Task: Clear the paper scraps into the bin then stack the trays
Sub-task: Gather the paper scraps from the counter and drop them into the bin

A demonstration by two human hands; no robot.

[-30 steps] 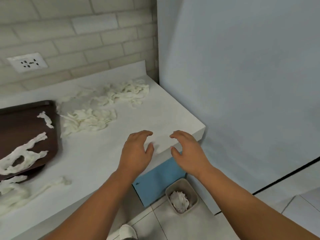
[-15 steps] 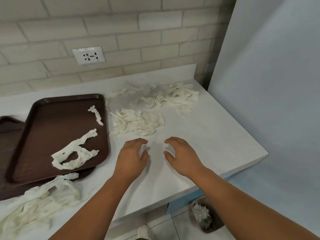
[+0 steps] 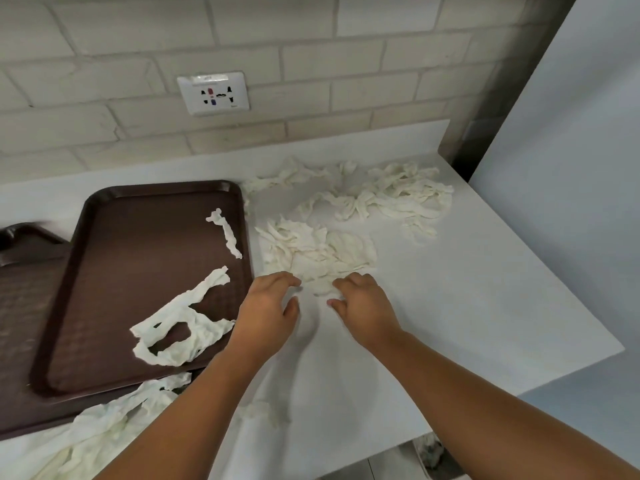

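Forward from the counter's [image 3: 467, 306] edge, my left hand [image 3: 266, 315] and right hand [image 3: 365, 311] have reached the nearest pile of paper scraps [image 3: 318, 252]. Fingers are loosely curved, tips at its near edge, gripping nothing. A second heap [image 3: 398, 195] lies beyond. The brown tray [image 3: 138, 271] sits left of my left hand, and the bin [image 3: 431, 453] is below my right forearm.
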